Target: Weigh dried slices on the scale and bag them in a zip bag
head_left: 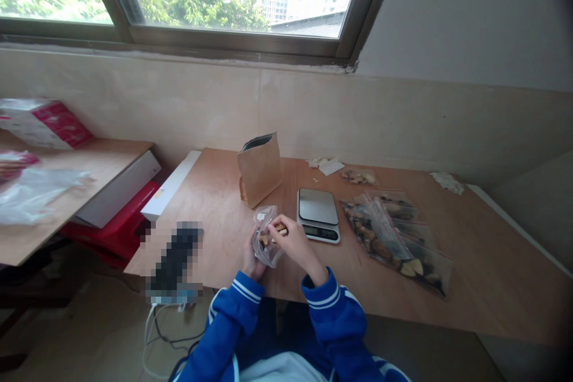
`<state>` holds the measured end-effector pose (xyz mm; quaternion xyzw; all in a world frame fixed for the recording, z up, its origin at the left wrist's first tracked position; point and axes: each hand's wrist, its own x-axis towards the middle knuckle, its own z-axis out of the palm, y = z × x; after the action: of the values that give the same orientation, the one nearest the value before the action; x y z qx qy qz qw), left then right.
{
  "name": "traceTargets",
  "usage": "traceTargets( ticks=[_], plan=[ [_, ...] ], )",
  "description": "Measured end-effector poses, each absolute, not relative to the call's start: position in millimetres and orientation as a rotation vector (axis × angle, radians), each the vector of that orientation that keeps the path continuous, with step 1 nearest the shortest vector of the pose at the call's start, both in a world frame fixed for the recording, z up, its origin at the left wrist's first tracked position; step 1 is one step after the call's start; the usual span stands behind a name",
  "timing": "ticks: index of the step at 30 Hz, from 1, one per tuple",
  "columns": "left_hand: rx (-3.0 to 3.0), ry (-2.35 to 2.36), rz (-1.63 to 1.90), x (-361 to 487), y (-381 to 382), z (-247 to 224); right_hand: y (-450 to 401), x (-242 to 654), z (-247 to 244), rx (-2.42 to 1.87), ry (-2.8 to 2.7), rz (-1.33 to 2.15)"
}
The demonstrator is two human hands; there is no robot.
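My left hand is closed around the lower left side of a small clear plastic bag, holding it over the table's front part. Brown and cream dried slices show through the plastic. My right hand reaches in from the right, its fingers bent together at the bag's upper part. More pale and brown slices show beneath those fingers, apparently in their grip; the fingertips partly cover them. Just right of the hands lies a digital kitchen scale with nothing on its metal plate. Behind the bag a brown paper pouch stands upright, its top open.
Several large zip bags of dried slices lie right of the scale. A smaller bag of pale pieces and white scraps lie near the wall. A blurred-out dark object with cables is at the table's left edge.
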<state>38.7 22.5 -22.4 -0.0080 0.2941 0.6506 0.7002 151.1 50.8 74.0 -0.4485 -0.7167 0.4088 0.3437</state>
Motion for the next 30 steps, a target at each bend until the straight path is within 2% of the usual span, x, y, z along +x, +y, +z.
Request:
traceTargets(
  ticks=[3, 7, 11, 17, 23, 30],
  plan=[
    [-0.028, 0.690, 1.533, 37.2, 24.2, -26.5, 58.6, 157.4, 89.4, -1.073, -1.748, 1.191],
    [-0.053, 0.674, 1.591, 35.4, 25.0, -31.5, 91.5, 162.0, 116.6, -0.968, -1.537, 1.162],
    [-0.081, 0.635, 1.587, 35.6, 24.4, -31.2, 146.9, 151.8, 159.7, -0.806, -1.398, 0.937],
    [-0.089, 0.668, 1.582, 37.1, 23.9, -28.7, 229.4, 109.7, 207.1, -0.599, -1.551, 0.570],
    [-0.077, 0.665, 1.583, 36.2, 24.1, -29.0, 266.7, 84.7, 186.0, -0.563, -1.833, 0.252],
    [-0.074, 0.704, 1.593, 37.5, 23.3, -26.6, 262.3, 84.3, 141.4, -0.639, -1.888, 0.285]
  ],
)
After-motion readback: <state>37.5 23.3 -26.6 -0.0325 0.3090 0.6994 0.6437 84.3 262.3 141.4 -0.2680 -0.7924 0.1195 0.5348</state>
